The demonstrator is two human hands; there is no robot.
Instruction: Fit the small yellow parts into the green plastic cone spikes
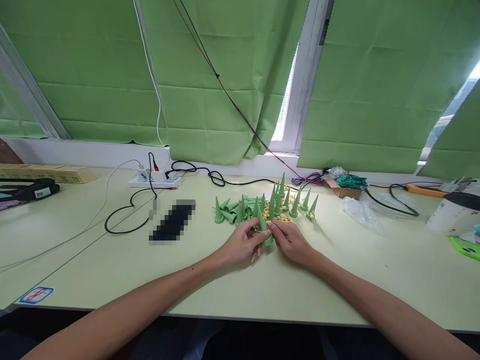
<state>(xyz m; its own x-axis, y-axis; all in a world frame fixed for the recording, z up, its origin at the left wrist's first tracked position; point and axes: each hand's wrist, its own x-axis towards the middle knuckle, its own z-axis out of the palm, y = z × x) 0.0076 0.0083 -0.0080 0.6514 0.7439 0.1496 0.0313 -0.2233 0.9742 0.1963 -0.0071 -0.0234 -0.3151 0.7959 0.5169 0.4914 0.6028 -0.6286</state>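
My left hand (245,241) is closed round a green cone (262,222), whose tip points up and slightly left. Beside it my right hand (288,241) is pinched near the cone's right side, its thumb and forefinger pressed together; whatever is between them is too small to make out. Just beyond both hands lies a pile of green cones (242,207), some upright and some on their sides. Small yellow pieces (283,218) are scattered among the cones, mostly toward the right of the pile.
A pixelated dark patch (173,221) and black cable lie left of the hands, with a white power strip (155,179) behind. To the right are a small cardboard box (344,189), clear plastic bags (362,212) and a white cup with a black lid (455,215).
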